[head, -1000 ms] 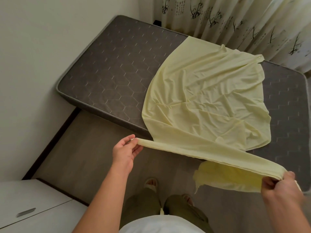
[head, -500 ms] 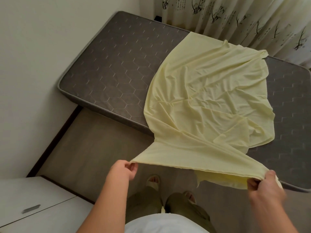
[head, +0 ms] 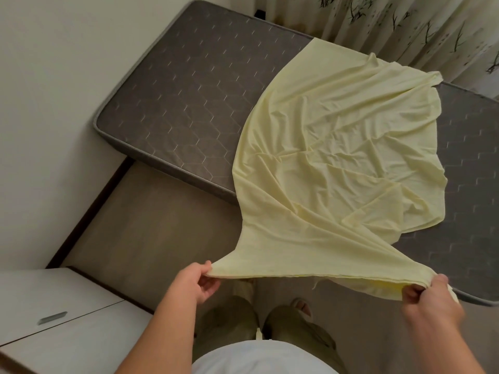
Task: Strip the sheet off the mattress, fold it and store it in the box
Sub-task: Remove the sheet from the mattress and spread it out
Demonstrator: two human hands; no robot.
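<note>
A: Since the earlier frame, both hands have drawn the sheet (head: 337, 157) edge lower, toward the body.
B: Grip?
A: Left hand (head: 195, 282) and right hand (head: 429, 300) each pinched on its hem; the rest lies rumpled on the mattress (head: 175, 103).

mattress (head: 172, 109) right end cropped, sheet (head: 337, 157) covering part

Sheet (head: 337, 157) on mattress (head: 175, 103), curtain (head: 405, 31) behind, cabinet (head: 54, 314) left of floor (head: 162, 225).
</note>
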